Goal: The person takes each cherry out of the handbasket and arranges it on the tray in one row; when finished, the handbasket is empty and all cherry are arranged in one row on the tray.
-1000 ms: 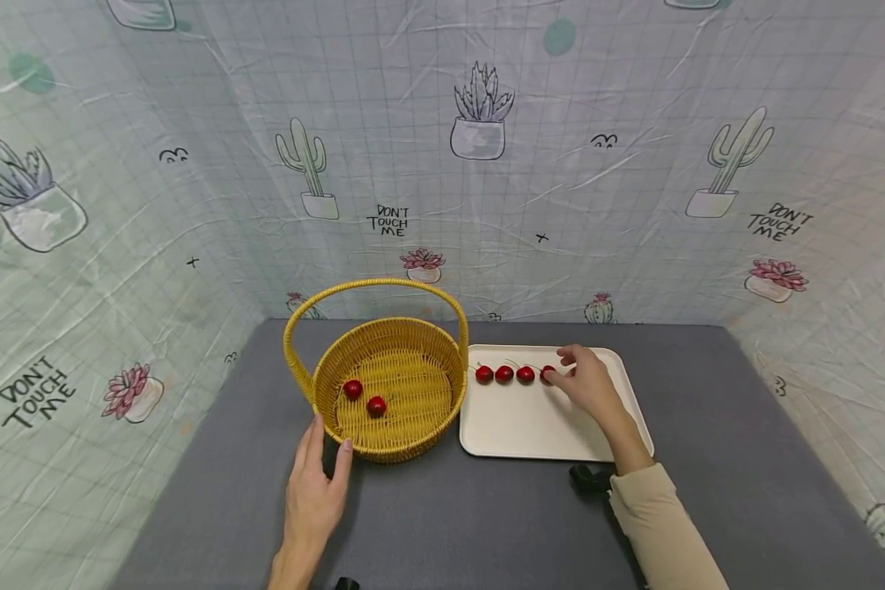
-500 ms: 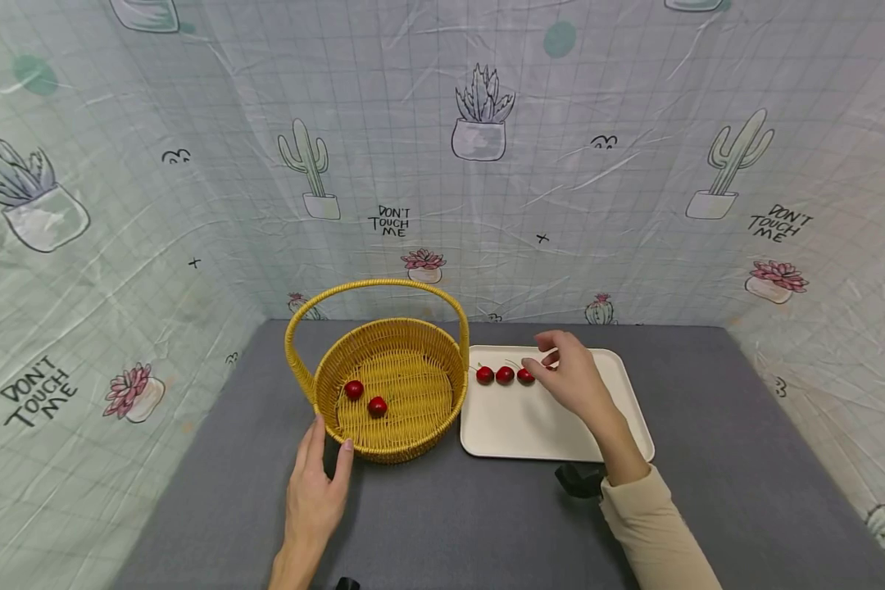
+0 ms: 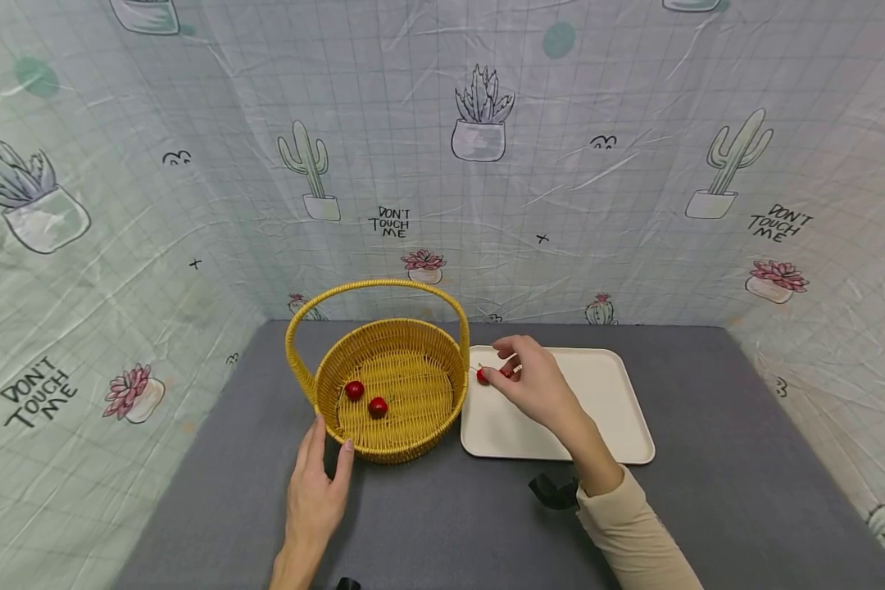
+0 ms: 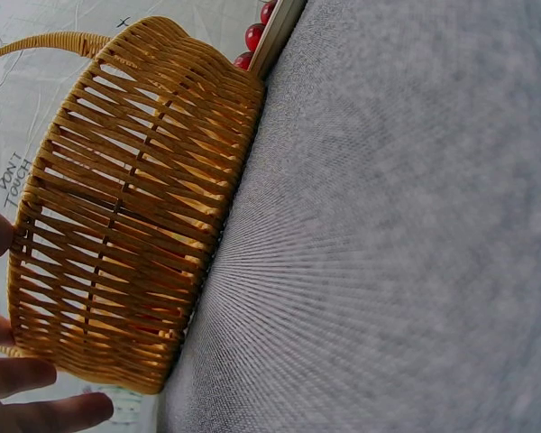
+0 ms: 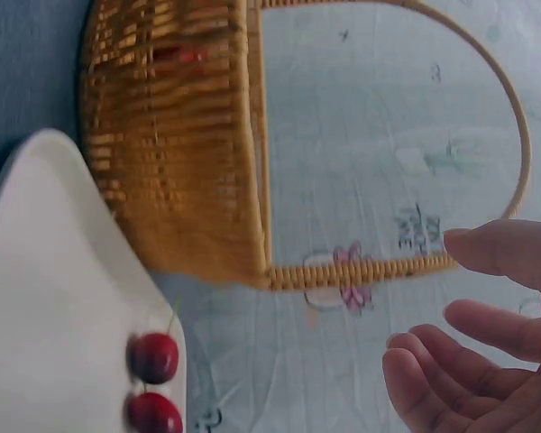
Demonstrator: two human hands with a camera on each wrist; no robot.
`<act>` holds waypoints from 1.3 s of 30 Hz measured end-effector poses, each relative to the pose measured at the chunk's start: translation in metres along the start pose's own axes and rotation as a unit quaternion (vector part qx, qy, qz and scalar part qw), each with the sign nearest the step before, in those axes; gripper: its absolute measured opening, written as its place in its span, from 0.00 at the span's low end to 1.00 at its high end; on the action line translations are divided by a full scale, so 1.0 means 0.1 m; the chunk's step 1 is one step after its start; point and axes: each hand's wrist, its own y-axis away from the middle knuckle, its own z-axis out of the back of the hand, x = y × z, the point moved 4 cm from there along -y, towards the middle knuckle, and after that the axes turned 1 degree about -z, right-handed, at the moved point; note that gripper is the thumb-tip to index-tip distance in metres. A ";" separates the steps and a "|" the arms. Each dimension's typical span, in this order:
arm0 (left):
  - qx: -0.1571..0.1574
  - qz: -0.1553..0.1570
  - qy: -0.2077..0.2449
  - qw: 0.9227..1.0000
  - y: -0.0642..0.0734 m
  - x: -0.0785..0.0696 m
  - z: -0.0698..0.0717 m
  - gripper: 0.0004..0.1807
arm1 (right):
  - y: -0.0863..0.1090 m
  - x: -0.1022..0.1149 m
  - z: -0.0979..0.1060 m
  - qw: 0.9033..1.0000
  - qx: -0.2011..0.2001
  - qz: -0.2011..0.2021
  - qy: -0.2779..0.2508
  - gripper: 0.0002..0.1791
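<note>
A yellow woven basket [image 3: 391, 447] with a tall arched handle stands left of centre, with two red cherries [image 3: 354, 390] lying inside. Beside it my left hand [image 3: 315, 492] has its fingers extended, the tips at the near-left rim. A cream tray [image 3: 597, 410] lies to the basket's right. Over its left part hovers my right hand [image 3: 538, 389], thumb and fingers apart around air in the right wrist view. A cherry [image 3: 483, 375] shows just left of that hand, and another is partly covered by its fingers. The right wrist view has two stemmed cherries [image 5: 153, 358] on the tray.
The grey tabletop [image 3: 442, 524] spreads in front of both containers. A cloth backdrop [image 3: 634, 246] printed with cacti rises behind and at the sides. The basket handle [image 3: 376, 283] arches above its rim, and a black wrist device [image 3: 553, 492] sits below the right wrist.
My right hand has moved left along the row of cherries toward the basket, covering some that showed before. The left hand, the basket and its two cherries have stayed put.
</note>
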 end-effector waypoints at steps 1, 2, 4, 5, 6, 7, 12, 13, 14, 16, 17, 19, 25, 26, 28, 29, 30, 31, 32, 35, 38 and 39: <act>0.000 0.000 0.000 1.000 0.00 0.00 0.00 0.39 | 0.00 0.03 -0.03 1.000 0.004 0.003 0.000 0.21; 0.000 0.000 0.000 1.000 0.00 0.00 0.00 0.39 | -0.01 0.05 -0.06 1.000 0.008 0.007 -0.002 0.21; 0.001 0.000 -0.002 1.000 0.00 0.00 0.00 0.39 | -0.02 0.10 -0.11 1.000 0.017 0.012 -0.008 0.22; 0.001 0.000 -0.003 1.000 0.00 0.00 0.00 0.39 | -0.03 0.13 -0.14 1.000 0.021 0.017 -0.010 0.22; 0.001 0.000 -0.004 1.000 0.00 0.00 0.01 0.39 | -0.03 0.16 -0.18 0.999 0.026 0.021 -0.015 0.22; 0.002 0.001 -0.005 1.000 0.00 0.00 0.01 0.39 | -0.04 0.18 -0.21 0.999 0.032 0.024 -0.018 0.22; 0.000 0.000 -0.003 1.000 -0.01 -0.01 0.00 0.39 | -0.10 0.29 -0.38 0.997 0.054 0.038 -0.028 0.21; 0.000 -0.001 -0.002 1.000 -0.01 -0.01 0.00 0.39 | -0.11 0.31 -0.41 0.997 0.059 0.038 -0.031 0.21; -0.002 -0.002 -0.001 1.000 -0.01 -0.01 0.00 0.39 | -0.12 0.32 -0.44 0.997 0.064 0.038 -0.035 0.21; -0.003 -0.005 0.000 1.000 -0.01 -0.01 0.00 0.39 | -0.14 0.35 -0.51 0.996 0.076 0.036 -0.042 0.21; -0.004 -0.006 0.000 1.000 0.00 -0.01 0.00 0.39 | -0.15 0.37 -0.54 0.995 0.082 0.033 -0.045 0.21; -0.005 -0.008 0.000 1.000 0.00 -0.01 0.00 0.39 | -0.18 0.38 -0.61 0.994 0.095 0.027 -0.048 0.21; -0.003 -0.007 0.000 1.000 0.00 -0.01 0.01 0.39 | -0.25 0.43 -0.84 0.990 0.133 0.024 -0.047 0.22; -0.003 -0.006 0.000 1.000 0.00 -0.01 0.01 0.39 | -0.26 0.45 -0.88 0.989 0.140 0.026 -0.045 0.22; -0.003 -0.006 -0.003 1.000 -0.01 -0.01 0.01 0.39 | -0.28 0.47 -0.97 0.987 0.153 0.030 -0.043 0.22; -0.003 -0.006 -0.005 1.000 -0.01 -0.01 0.01 0.39 | -0.29 0.48 -1.01 0.986 0.157 0.033 -0.039 0.22; -0.003 -0.006 -0.007 1.000 -0.01 -0.01 0.01 0.39 | -0.29 0.49 -1.05 0.986 0.162 0.033 -0.038 0.22; -0.003 -0.006 -0.008 1.000 -0.01 -0.01 0.01 0.39 | -0.30 0.49 -1.10 0.985 0.165 0.034 -0.034 0.22; -0.003 -0.006 -0.008 1.000 -0.01 -0.01 0.01 0.39 | -0.31 0.50 -1.14 0.985 0.167 0.036 -0.032 0.23; -0.002 -0.005 -0.008 1.000 -0.01 -0.01 0.01 0.39 | -0.34 0.49 -1.26 0.984 0.170 0.037 -0.026 0.23; 0.002 0.000 -0.007 1.000 -0.01 -0.01 0.01 0.39 | -0.37 0.49 -1.37 0.984 0.175 0.035 -0.023 0.23; 0.004 0.002 -0.008 1.000 -0.01 -0.01 0.01 0.39 | -0.38 0.49 -1.40 0.983 0.177 0.034 -0.025 0.24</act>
